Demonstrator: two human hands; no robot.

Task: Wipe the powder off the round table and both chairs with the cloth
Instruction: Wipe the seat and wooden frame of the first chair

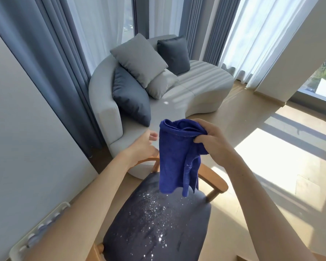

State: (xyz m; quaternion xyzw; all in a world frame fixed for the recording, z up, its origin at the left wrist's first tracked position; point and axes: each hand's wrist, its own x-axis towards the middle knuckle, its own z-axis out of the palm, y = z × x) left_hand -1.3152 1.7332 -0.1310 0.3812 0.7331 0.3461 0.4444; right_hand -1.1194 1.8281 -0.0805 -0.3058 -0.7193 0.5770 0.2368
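One cloth (177, 157), one chair (158, 223) and two bare hands fill the near view. The right hand (213, 142) pinches the bunched top of the cloth, thumb and fingers curled over its folds, so the cloth hangs free in a long drape above the seat. It is a deep blue terry fabric, soft and creased, with pale specks on its lower half. The left hand (145, 146) sits just left of the cloth, fingers loosely spread and holding nothing; whether it touches the fabric cannot be told. Below both hands lies the chair's seat, a rounded dark navy cushion of smooth fabric, framed by a curved light wooden backrest under the hands. White powder (154, 217) is scattered over the middle of the seat in fine grains and faint streaks, straight beneath the hanging cloth. Beyond the hands stands one curved pale grey sofa (201, 95), smoothly upholstered, carrying four square cushions (137, 59): two light grey and two dark slate. Behind it hang pleated blue-grey curtains (51, 53) and sheer white ones. To the right of the right hand the floor (271, 157) is pale wood with bright sun patches.
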